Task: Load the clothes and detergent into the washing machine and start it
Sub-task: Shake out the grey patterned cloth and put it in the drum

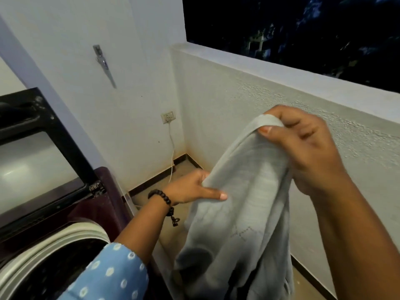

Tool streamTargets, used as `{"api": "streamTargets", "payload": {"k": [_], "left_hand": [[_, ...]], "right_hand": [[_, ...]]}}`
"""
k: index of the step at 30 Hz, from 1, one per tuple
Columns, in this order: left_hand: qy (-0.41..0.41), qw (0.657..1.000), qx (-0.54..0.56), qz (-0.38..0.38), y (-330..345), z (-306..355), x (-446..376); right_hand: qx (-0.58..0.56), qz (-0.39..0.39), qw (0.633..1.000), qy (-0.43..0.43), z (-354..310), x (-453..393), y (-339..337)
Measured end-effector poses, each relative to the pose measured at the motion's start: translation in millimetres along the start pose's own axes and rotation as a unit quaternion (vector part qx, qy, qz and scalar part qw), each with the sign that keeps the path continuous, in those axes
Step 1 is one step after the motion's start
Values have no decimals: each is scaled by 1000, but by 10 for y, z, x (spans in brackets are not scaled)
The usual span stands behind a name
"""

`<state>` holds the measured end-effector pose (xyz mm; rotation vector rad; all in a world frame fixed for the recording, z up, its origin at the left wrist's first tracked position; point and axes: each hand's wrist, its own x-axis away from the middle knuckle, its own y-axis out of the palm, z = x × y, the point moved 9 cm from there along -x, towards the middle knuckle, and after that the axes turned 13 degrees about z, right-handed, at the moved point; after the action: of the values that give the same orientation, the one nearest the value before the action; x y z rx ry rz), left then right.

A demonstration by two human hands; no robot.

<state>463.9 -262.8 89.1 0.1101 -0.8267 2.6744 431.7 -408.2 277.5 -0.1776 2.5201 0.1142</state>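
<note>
Both hands, left (190, 188) and right (303, 148), pinch a grey garment (244, 202) beside the open washing machine (65, 245); no writing legible.

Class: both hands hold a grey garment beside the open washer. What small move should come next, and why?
Probably swing the grey garment left and lower it into the drum. Both the left hand and right hand grip it, and the lid stands open.

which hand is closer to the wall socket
Left. The left hand grips the grey garment low down, just below and right of the wall socket. The right hand holds the garment's top edge, much farther right.
</note>
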Motion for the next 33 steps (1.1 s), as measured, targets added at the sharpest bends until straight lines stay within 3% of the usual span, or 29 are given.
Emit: {"api": "streamTargets", "payload": {"k": [5,9,12,15,17,19,22,25,29,33], "left_hand": [[-75,988,-128,32,154,-832,-159],[-58,971,-131,193,-222,-672,-214],[39,943,-69,322,-595,-125,-160],[144,937,-26,317,-705,551,-74],[193,943,-12,272,-647,931,-31],[214,954,21,210,-555,1177,17],[206,970,67,112,-463,1214,69],[157,984,26,80,-447,894,61],[26,985,-149,83,-344,33,-32],[-57,964,-164,201,-416,-507,-52]], "right_hand": [[-115,111,986,46,-67,-86,-368],[2,125,991,49,147,-61,-508],[246,29,966,75,534,4,-460],[365,-192,899,147,954,251,-173],[308,-246,908,141,1000,356,100],[228,-209,939,150,1060,356,209],[201,-129,956,171,1190,307,113],[127,-87,976,154,1106,272,37],[-10,-21,994,106,804,125,-95],[-97,37,990,90,594,7,-289]]}}
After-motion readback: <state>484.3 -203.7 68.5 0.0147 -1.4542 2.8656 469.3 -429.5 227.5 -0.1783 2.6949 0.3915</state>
